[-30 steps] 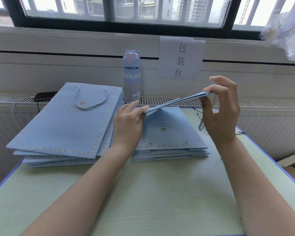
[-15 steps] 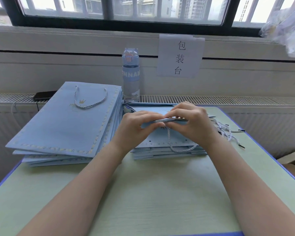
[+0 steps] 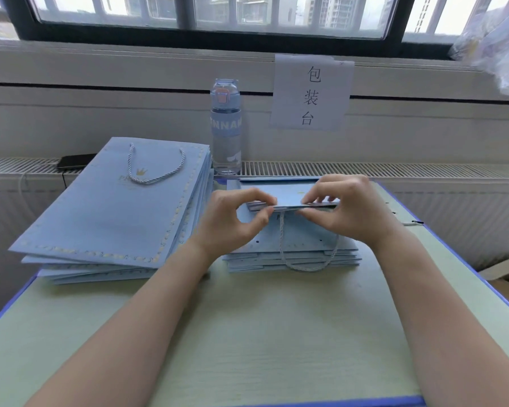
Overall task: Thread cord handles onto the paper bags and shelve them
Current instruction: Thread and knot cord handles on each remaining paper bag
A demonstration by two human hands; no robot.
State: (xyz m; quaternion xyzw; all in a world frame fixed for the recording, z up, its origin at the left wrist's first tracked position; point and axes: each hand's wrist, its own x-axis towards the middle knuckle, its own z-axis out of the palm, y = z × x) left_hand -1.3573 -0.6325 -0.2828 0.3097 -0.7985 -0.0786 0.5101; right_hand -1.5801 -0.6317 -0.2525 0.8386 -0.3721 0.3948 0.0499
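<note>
Head view: at the middle of the frame both hands pinch the near edge of a flat light-blue paper bag (image 3: 288, 195), held roughly level. The left hand (image 3: 232, 221) nips that edge between thumb and forefinger, and the right hand (image 3: 353, 212) grips it just beside, fingers curled over the top. A twisted cord handle (image 3: 281, 239) hangs from the held edge in a loop that drapes over the near side of a low stack of flat bags (image 3: 344, 248) lying on the pale green surface (image 3: 247, 333) right beneath the hands. To the left of the frame sits a taller pile of bags with handles (image 3: 106, 207), its top one showing a cord loop and a small gold crown. Behind, a clear water bottle (image 3: 225, 127) stands by the wall next to a taped paper sign (image 3: 310, 92). A dark phone (image 3: 75, 160) lies on the radiator ledge at the left.
</note>
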